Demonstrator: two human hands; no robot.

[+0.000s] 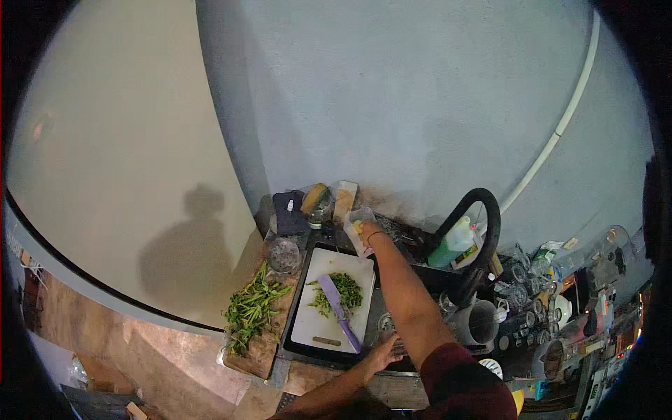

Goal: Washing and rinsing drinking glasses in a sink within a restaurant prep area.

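Note:
My right hand (369, 232) reaches into a clear plastic container (358, 216) by the wall, near something yellow; its fingers are partly hidden, so its grip is unclear. My left hand (385, 355) is at the sink's front edge with fingers spread, beside a strainer-like metal part (386, 321). Between my hands and to the left, a white cutting board (303, 310) rests on a black tray (290, 338). On the board lie chopped green leaves (350, 290) and a purple knife (333, 298), its blade over the leaves. Uncut leafy stems (252, 310) lie on a wooden board (255, 362) to the left.
A black curved faucet (493, 226) rises at the right, by a green liquid bottle (446, 247). Behind the tray stand a glass bowl (284, 255), a jar (317, 214) with a sponge, and a dark cloth (289, 212). Many glasses (525, 310) crowd the right side.

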